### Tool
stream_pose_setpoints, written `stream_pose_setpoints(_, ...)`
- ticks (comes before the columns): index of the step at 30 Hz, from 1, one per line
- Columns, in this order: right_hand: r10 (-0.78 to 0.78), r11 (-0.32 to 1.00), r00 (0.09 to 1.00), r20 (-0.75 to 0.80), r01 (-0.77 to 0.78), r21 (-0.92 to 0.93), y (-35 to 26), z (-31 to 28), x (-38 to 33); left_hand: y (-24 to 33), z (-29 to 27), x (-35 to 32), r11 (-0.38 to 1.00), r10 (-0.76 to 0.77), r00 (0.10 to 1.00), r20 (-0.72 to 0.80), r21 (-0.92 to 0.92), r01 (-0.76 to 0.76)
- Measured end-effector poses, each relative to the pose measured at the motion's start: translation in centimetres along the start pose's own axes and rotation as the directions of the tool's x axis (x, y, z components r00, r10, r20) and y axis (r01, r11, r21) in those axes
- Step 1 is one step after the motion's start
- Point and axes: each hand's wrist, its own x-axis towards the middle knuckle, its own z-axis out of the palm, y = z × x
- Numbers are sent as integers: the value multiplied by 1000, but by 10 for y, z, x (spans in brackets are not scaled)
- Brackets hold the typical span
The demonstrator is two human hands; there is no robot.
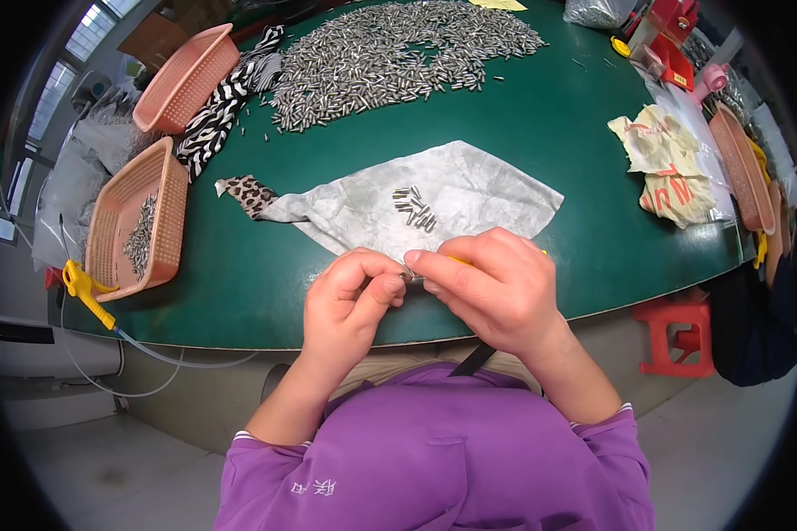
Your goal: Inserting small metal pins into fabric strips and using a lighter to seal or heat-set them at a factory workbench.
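In front of my chest, both hands meet near the table's front edge. My left hand (338, 303) is closed in a pinch on a small metal pin (406, 277), mostly covered by the fingers. My right hand (509, 288) is closed too, its fingertips at the same pin. Bits of a thin yellow thing (458, 259) show between its fingers and behind it; its kind is hidden. Just beyond lies a grey-white cloth (496, 195) with a small group of silvery metal pins (413, 209) on it.
A wide heap of metal pins (372, 62) covers the far part of the green table (345, 159). Pink baskets (166, 221) stand at left, one holding pins, beside a yellow air gun (87, 292). A crumpled yellowish rag (669, 164) lies right. A red stool (677, 336) stands below.
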Motion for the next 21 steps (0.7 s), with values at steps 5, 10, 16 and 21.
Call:
stream_pose_setpoints(5, 3, 998, 999, 38, -5, 63, 0, -1, -1, 1, 3, -1, 998, 12, 999, -49, -67, -15)
stream_pose_setpoints(10, 5, 997, 999, 52, -9, 82, 0, 0, -2, 0, 2, -1, 999, 30, 998, -57, -33, -32)
stream_pose_setpoints(16, -2, 999, 998, 62, -1, 53, 0, 0, -1, 0, 1, 1, 983, 117, 993, 5, 144, -117)
stream_pose_setpoints(21, 4, 1000, 999, 33, -4, -3, 0, 1, 0, 2, 1, 0, 999, -6, 1000, -12, 34, 6)
